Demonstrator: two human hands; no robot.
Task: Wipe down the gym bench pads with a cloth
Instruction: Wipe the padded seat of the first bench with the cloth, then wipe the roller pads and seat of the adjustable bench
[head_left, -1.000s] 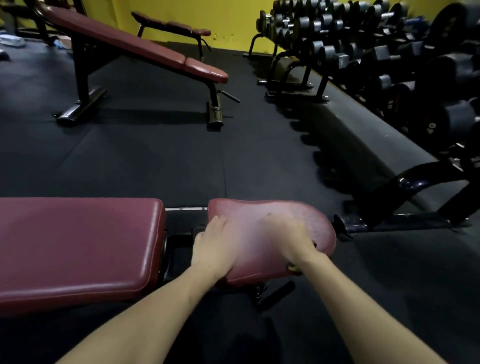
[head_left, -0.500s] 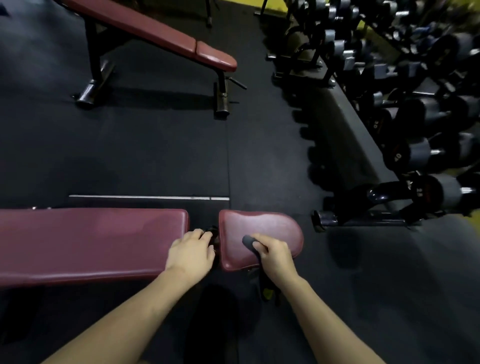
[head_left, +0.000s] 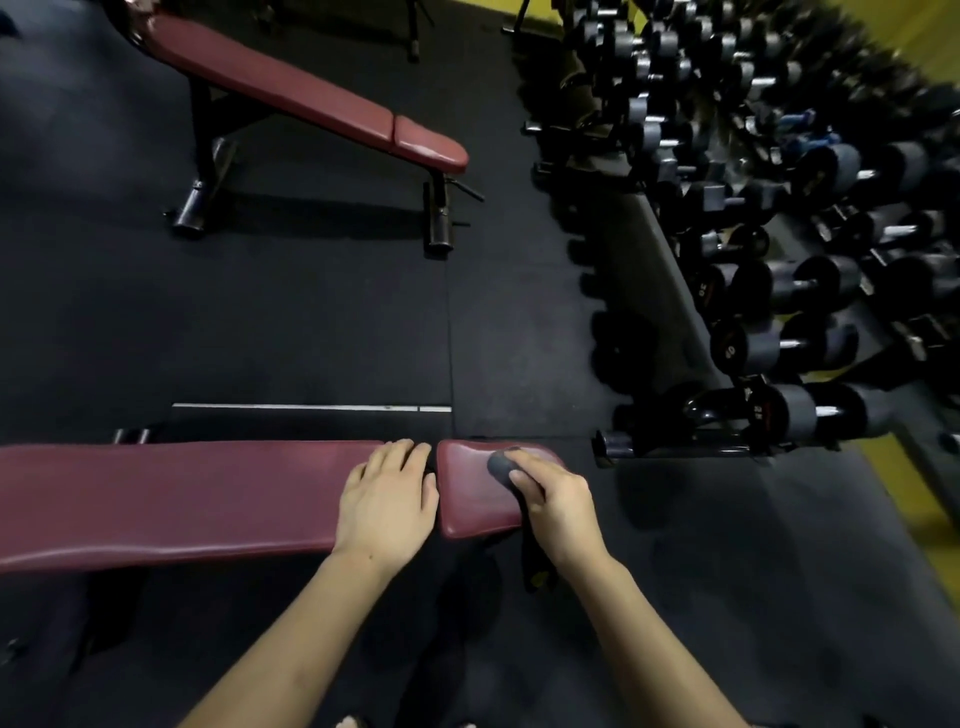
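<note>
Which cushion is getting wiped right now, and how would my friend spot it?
Find the dark red bench nearest the camera. At its right end sits the small rounded seat pad, beside the long pad. Only it has the right hand pressing a dark cloth on it.

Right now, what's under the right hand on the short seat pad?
A dark grey cloth, bunched, shows past the fingertips of the right hand on the short seat pad. The rest is hidden under the palm.
</note>
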